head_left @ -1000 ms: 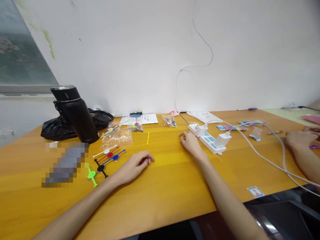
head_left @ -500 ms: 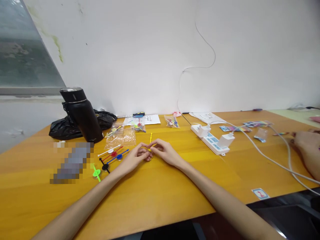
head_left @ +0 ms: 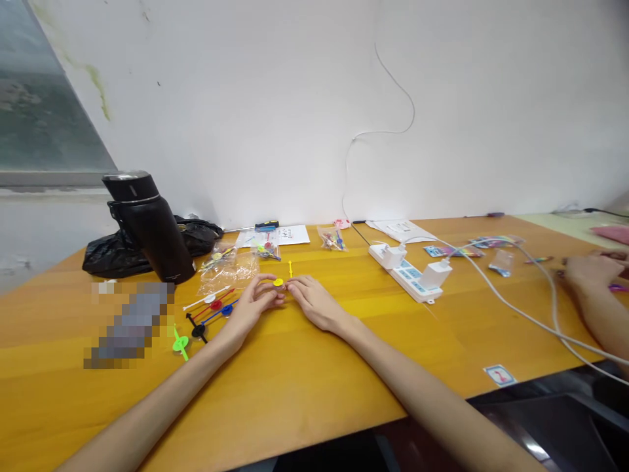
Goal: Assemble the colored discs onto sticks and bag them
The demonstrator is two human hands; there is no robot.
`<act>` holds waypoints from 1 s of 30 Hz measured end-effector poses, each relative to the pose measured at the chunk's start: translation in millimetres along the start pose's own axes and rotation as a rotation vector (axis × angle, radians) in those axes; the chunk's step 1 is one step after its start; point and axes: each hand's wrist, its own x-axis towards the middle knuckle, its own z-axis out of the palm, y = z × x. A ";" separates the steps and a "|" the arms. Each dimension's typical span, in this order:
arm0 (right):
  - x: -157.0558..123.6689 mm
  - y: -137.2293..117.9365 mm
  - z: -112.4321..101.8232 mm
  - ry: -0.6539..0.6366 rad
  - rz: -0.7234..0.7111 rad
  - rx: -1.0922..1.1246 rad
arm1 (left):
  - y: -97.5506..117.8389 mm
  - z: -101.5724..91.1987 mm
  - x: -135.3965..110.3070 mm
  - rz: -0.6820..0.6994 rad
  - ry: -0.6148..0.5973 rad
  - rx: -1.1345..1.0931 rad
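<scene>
My left hand [head_left: 255, 303] and my right hand [head_left: 313, 301] meet over the middle of the yellow table [head_left: 319, 367]. The left fingers pinch a small yellow disc [head_left: 278, 282]. The right fingertips are curled and touch the left hand beside the disc; what they grip is hidden. A thin yellow stick [head_left: 291, 268] lies just behind the hands. Left of my left hand lie several finished stick-and-disc pieces: white [head_left: 209, 299], red [head_left: 216, 305], blue [head_left: 226, 310], black [head_left: 198, 331] and green [head_left: 179, 344].
A black flask [head_left: 147, 224] and black bag [head_left: 118, 252] stand at the back left. Clear bags of parts [head_left: 230, 265] lie behind the hands. A white power strip [head_left: 410, 272] with cables is to the right. Another person's hand [head_left: 590, 269] works at the far right.
My right hand came back from near the power strip to meet the left hand at the table's middle. The yellow disc now shows at the left fingertips.
</scene>
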 end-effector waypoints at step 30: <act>4.1 -4.2 -10.5 0.181 0.079 0.481 | 6.7 7.0 -5.0 0.044 0.072 0.029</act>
